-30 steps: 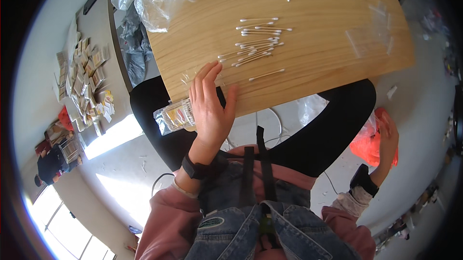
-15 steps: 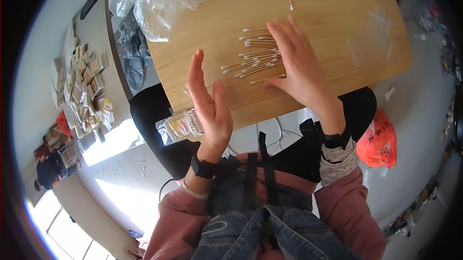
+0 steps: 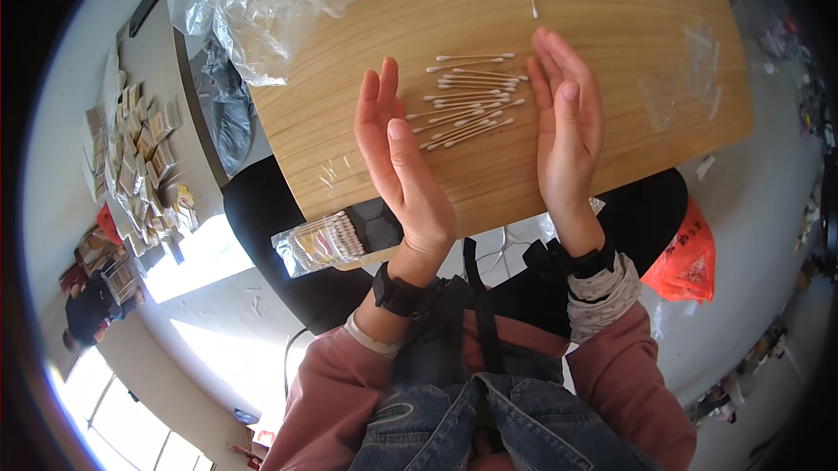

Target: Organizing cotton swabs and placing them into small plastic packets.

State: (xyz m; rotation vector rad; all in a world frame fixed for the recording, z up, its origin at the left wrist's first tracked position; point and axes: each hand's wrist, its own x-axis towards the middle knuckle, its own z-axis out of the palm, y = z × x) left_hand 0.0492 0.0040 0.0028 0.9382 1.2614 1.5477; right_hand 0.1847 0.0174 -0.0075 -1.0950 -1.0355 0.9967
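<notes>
Moved in from the red bag (image 3: 685, 268): right hand (image 3: 569, 122), opposite left hand (image 3: 401, 157), both unclenched, palms inward. Beneath the wrists, near edge of the wooden table (image 3: 624, 39); open wood rightward as far as clear film (image 3: 685, 85). Between the palms, loose cotton swabs (image 3: 471, 103), tips near the fingers.
</notes>
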